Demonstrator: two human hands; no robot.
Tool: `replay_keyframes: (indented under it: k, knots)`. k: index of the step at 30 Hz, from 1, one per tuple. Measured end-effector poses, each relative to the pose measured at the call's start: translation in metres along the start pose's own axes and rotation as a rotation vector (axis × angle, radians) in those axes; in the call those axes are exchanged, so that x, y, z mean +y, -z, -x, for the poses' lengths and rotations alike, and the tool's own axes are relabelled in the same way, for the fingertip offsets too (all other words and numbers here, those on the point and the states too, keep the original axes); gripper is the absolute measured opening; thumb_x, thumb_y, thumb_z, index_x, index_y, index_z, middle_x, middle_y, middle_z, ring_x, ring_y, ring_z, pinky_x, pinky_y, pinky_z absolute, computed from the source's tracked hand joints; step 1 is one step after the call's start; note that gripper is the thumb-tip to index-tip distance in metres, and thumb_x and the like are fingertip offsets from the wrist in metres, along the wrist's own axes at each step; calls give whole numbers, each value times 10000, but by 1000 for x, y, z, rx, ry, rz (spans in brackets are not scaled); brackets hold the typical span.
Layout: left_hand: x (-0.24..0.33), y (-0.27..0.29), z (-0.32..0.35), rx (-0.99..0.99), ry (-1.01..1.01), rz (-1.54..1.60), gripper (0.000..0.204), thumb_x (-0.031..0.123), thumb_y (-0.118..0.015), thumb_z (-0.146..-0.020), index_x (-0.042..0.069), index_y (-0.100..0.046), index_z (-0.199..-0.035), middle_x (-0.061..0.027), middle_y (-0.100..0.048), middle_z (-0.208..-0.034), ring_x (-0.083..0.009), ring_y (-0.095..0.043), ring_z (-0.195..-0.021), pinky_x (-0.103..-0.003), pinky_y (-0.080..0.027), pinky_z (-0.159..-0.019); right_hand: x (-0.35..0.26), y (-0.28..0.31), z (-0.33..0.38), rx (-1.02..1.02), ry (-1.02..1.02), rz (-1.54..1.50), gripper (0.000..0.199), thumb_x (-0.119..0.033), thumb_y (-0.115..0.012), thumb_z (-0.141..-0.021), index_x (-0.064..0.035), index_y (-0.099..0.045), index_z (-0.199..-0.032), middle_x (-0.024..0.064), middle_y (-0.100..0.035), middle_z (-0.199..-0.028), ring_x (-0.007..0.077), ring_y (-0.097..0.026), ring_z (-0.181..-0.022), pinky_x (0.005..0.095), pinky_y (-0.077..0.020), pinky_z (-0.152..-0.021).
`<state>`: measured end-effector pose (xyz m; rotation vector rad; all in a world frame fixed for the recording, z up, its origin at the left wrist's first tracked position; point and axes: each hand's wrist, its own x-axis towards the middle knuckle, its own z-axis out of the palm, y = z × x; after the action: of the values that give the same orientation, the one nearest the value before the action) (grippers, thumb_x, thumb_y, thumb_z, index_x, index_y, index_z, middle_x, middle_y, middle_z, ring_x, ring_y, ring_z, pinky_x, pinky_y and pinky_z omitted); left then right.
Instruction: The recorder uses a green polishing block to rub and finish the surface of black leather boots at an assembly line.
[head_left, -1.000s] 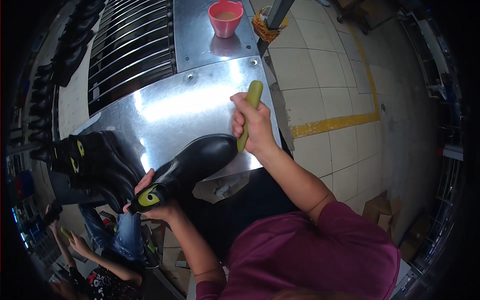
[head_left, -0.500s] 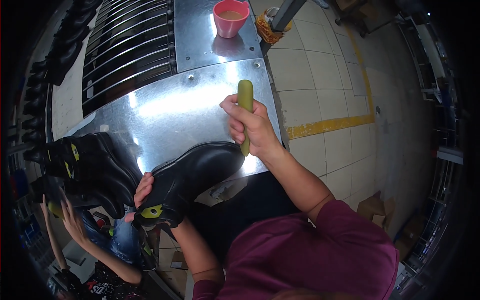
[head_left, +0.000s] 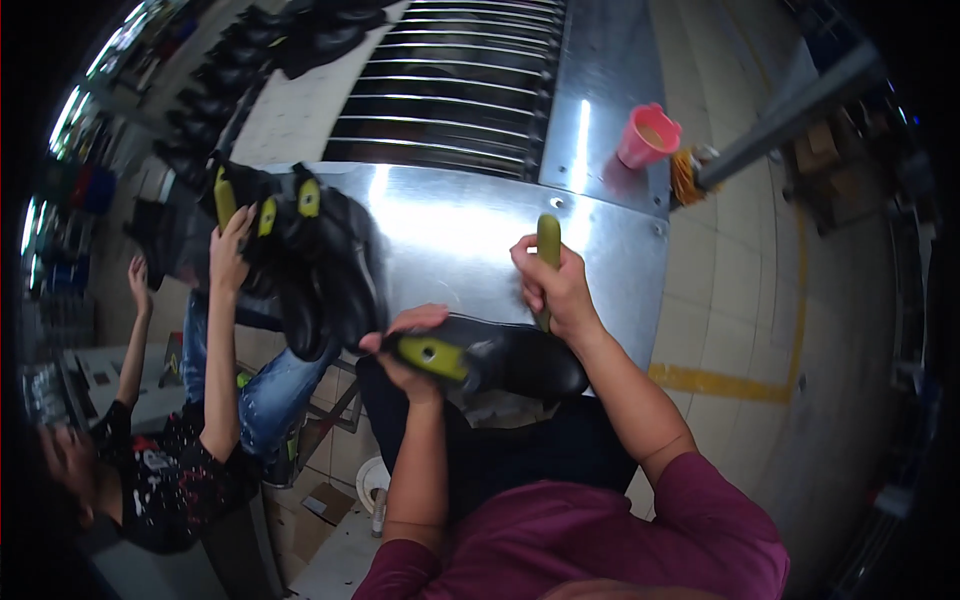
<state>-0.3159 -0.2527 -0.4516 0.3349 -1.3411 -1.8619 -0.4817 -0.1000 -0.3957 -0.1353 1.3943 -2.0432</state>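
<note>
From up on my head, the left of two side-by-side fisheye cameras looks steeply down: there's my left hand [head_left: 405, 376], there's my right hand [head_left: 566, 290], both near mid-view, forearms [head_left: 414, 465] reaching up from below, metal tabletop [head_left: 470, 232] ahead, tiled floor [head_left: 708, 300] farther off, straight lines bowing rimward.

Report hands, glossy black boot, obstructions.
Left hand holding glossy black boot at its yellow-green end. Right hand gripping rounded olive-green stick. Pink tapered cup stands apart; nothing visibly blocking.

The black boot [head_left: 527, 360] points right, near the olive stick [head_left: 549, 240].
</note>
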Motion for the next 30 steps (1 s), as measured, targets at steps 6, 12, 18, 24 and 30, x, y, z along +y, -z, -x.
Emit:
replay_keyframes:
  k: [6,12,18,24,30]
  knots:
    - [14,0,16,122,-73,-88,861,693,-215,-1051,-29,-681,-1010,-145,-711,-1004,-247,-686,-953,-363,-524,-888,-2,15,-34,186,144,-208,175,-244,-736,-963,-114,-639,-1029,-55,-442,-617,54,-432,-447,223,-353,-397]
    - [39,21,59,-211,-174,-641,750,366,-944,-675,49,-601,-1262,-118,-617,-1210,-271,-626,-1119,-396,-501,-988,2,74,-55,223,310,-124,200,-192,-633,-1028,-65,-653,-1181,-40,-469,-681,74,-466,-540,225,-427,-464]
    - [75,-21,82,-269,-214,-493,695,262,-971,-623,126,-677,-1239,-141,-638,-1275,-337,-632,-1188,-418,-507,-999,-12,78,-65,79,328,38,183,-236,-668,-1022,-63,-612,-1006,-39,-426,-641,68,-414,-531,236,-386,-477]
    - [118,-25,133,-15,10,-625,574,252,-960,-669,37,-705,-1137,-165,-746,-1055,-283,-733,-991,-369,-566,-850,3,85,-68,65,382,78,219,-210,-675,-1016,-20,-611,-1104,-28,-432,-629,79,-417,-516,243,-366,-475]
    - [334,14,226,727,357,-1032,544,369,-940,-714,7,-756,-1075,-92,-784,-967,-158,-728,-861,-340,-572,-827,-4,79,-65,94,386,90,237,-186,-697,-996,-7,-616,-1128,-14,-456,-636,86,-436,-540,243,-380,-492]
